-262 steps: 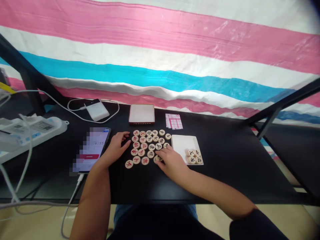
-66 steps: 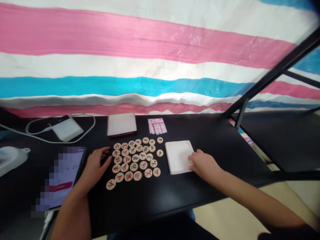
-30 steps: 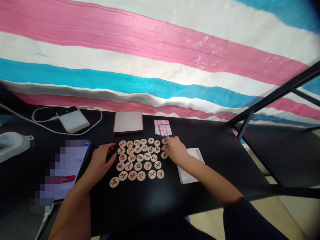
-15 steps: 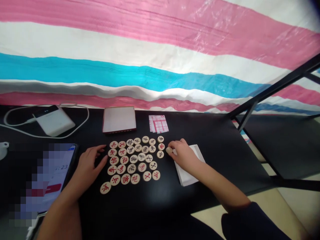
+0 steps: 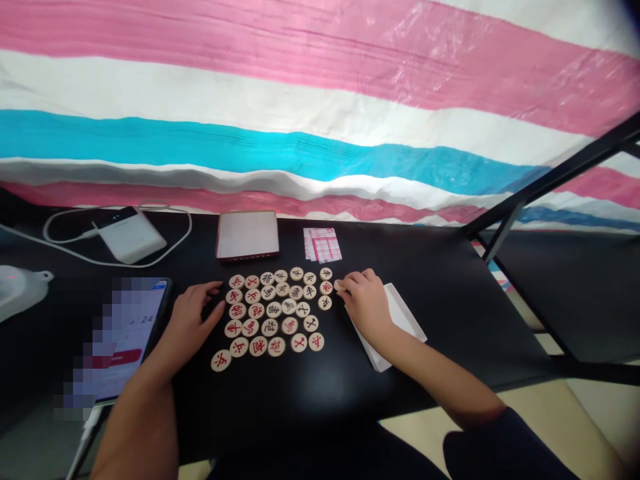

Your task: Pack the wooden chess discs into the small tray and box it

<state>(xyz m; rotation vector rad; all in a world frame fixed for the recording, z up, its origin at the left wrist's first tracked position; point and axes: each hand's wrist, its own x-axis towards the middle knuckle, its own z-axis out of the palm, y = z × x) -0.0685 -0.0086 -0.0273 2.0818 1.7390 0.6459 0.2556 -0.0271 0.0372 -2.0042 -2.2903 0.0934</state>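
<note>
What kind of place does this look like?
Probably a casual, makeshift indoor spot, perhaps at home: xiangqi pieces on a black table, a phone beside them, and a striped plastic sheet behind.

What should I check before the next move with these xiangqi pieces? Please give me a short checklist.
1. Right hand on the xiangqi piece: ok, the fingertips pinch it.
2. Space beside the red-marked neighbouring piece: not ok, very narrow.
3. Left hand: ok, lying on the black table, apart from the pieces.
4. Laid-out pieces: ok, all face up.
5. Inside of the white tray: cannot tell, the right hand covers part of it.
</note>
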